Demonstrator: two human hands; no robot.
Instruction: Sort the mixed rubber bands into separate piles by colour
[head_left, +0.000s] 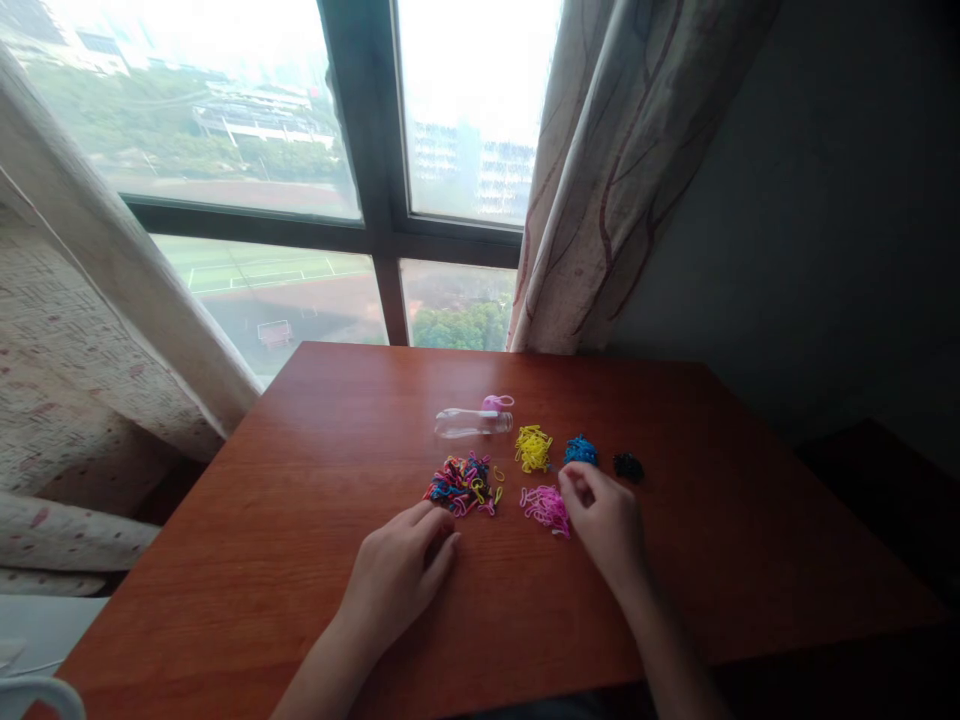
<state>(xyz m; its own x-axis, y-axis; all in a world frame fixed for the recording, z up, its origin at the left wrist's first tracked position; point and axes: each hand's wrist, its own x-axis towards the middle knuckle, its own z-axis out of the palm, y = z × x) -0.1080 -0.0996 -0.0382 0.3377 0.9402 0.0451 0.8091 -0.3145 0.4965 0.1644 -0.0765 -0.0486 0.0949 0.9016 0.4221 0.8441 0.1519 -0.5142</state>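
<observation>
Daylight comes through a tall window with a dark frame (379, 200), past which a sports field and trees show below, while a patterned left curtain (97, 320) and a matching right curtain (600, 170) hang at its sides. Below the glass stands a reddish-brown wooden table (262, 560), and at the near left corner of the scene is a white curved object (45, 690), partly cut off. Small loop-shaped pieces lie in heaps around the middle of the table: a mixed-colour pile (459, 487) on the left, a pink pile (546, 510) to its right, a yellow pile (533, 449) farther away, then a blue pile (580, 450) and, farthest right, a small black pile (628, 467). Beyond the mixed heap a clear bottle (466, 424) lies on its side, with a pink looped item (495, 403) just behind its right end. On the near side of the mixed pile is the left hand (394, 565), fingers bent and close together, the thumb apart from them. Over the right edge of the pink pile is the right hand (609, 520), thumb and forefinger curled toward each other; I cannot tell whether they pinch a piece.
</observation>
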